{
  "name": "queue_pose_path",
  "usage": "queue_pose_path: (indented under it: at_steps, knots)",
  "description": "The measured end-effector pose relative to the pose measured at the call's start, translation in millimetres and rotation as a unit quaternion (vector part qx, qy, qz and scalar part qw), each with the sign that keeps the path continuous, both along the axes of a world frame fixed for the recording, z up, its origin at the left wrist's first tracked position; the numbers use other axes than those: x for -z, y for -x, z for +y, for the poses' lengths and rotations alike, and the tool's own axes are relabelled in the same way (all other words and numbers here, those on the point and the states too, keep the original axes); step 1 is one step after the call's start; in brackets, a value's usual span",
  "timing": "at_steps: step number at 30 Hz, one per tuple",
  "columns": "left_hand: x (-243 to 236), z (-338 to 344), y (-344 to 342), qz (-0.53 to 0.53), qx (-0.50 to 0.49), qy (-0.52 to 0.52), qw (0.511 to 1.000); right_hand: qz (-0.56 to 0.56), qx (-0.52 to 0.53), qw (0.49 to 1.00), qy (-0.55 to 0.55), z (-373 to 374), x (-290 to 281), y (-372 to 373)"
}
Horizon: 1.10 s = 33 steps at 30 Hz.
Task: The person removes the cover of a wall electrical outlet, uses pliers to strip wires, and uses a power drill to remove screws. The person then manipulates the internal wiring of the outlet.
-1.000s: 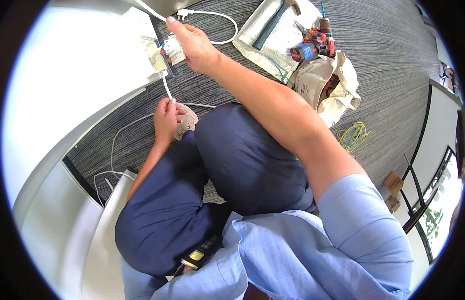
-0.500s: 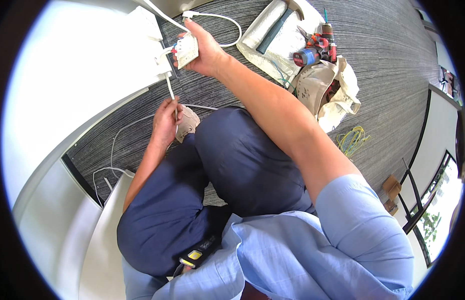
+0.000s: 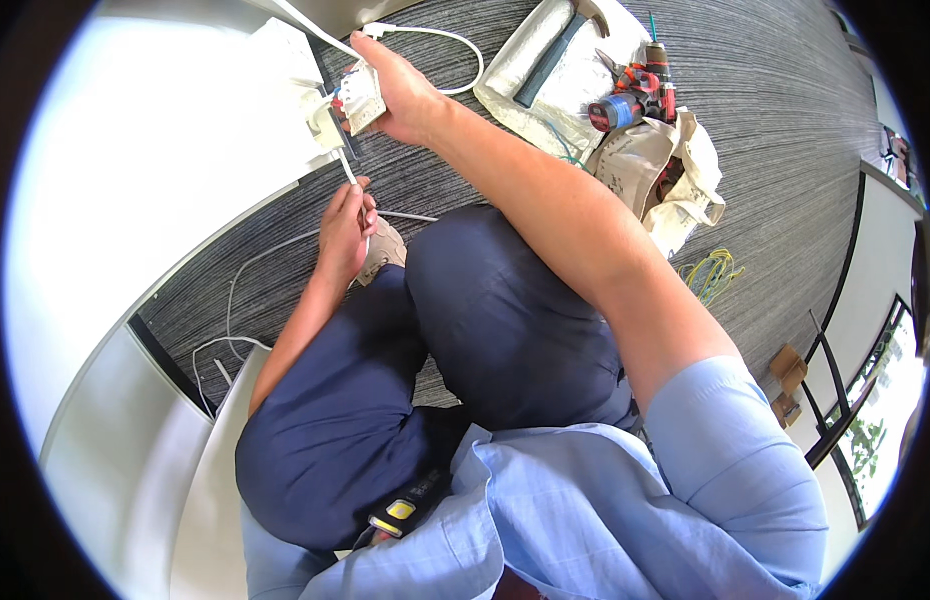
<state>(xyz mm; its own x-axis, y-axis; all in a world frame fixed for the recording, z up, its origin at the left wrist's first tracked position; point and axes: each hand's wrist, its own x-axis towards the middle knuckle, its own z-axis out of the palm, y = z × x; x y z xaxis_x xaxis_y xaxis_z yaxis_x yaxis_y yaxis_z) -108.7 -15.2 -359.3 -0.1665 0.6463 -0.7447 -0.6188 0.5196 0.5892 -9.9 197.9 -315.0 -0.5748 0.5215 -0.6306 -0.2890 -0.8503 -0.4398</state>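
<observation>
At the upper left, my right hand grips a white socket faceplate by its edges, its wired back facing the white panel. Coloured wire ends partly show between the plate and a cream back box at the panel's edge. Below it, my left hand pinches a white cable that runs up toward that box. Its fingers are closed round the cable. Another white cable passes behind my right thumb, and a looped white lead lies beyond my right wrist.
On the grey carpet lie a hammer on a plastic-wrapped pack, a cordless drill, red-handled pliers, a canvas bag and a yellow-green wire coil. My bent knees are close below my hands.
My right hand has shifted slightly left with the faceplate, bringing it closer to the back box. My left hand has moved a little up and right along the cable.
</observation>
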Motion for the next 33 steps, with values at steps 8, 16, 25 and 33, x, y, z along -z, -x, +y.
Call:
queue_pose_path:
  at_steps: [8, 16, 25, 33]
  knots:
    - [3, -5, -3, 0.023, -0.018, -0.045, 0.999, -0.124, -0.036, 0.973, -0.191, -2, -19, 11]
    - [-6, -16, -11, 0.087, -0.012, -0.041, 0.995, -0.206, -0.132, 0.898, -0.366, -22, -42, -16]
    - [3, -13, 14, 0.248, 0.089, 0.021, 0.965, 0.098, 0.014, 0.993, -0.071, -14, 6, -13]
    - [6, -12, 33, 0.291, 0.170, 0.061, 0.940, -0.103, -0.093, 0.961, -0.238, -20, -5, -24]
